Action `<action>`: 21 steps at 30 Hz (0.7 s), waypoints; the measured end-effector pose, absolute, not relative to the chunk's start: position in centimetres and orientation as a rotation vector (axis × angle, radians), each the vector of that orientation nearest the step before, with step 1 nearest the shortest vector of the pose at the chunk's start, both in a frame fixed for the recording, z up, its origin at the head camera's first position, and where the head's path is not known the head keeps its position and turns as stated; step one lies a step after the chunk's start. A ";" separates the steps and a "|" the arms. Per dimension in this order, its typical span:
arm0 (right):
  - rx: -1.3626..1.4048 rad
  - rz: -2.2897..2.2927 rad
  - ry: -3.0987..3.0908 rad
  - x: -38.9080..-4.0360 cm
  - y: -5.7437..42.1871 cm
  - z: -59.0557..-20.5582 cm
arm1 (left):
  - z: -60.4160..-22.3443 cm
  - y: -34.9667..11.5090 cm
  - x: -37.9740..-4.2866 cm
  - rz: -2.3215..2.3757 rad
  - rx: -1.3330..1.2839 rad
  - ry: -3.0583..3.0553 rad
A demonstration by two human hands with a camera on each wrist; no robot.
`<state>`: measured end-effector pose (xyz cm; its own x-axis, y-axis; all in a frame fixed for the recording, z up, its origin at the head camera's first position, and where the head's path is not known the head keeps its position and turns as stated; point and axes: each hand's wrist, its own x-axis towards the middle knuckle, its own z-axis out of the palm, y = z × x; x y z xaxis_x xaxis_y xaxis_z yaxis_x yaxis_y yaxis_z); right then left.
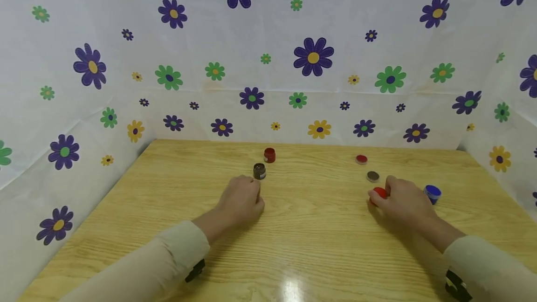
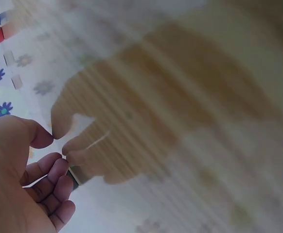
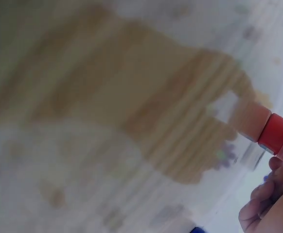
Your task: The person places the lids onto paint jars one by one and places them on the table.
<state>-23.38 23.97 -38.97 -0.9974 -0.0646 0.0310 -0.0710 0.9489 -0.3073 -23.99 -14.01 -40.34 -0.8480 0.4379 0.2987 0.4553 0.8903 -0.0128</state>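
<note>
My right hand grips a small red paint jar on the table, thumb on its near left side and fingers behind it. In the right wrist view the red jar stands on the shiny surface at the fingertips. My left hand is low over the table with loosely curled fingers, nothing between them. Just beyond its knuckles stands a small dark brown jar. In the left wrist view the thumb of the left hand stands apart from the curled fingers.
A dark red jar stands behind the brown one. A dark red lid and a brown lid lie beyond my right hand. To its right is a blue jar. Flowered cloth walls the wooden table at back and sides.
</note>
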 end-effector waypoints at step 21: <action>-0.057 0.514 -3.045 -25.6 27.8 -39.0 | -39.9 -13.9 -27.5 -0.137 -0.249 -3.037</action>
<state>-25.63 27.84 -39.01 -0.9979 0.0452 0.0456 0.0278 0.9439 -0.3291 -27.54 -13.94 -39.87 -0.9826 0.1579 0.0983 0.1661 0.9827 0.0817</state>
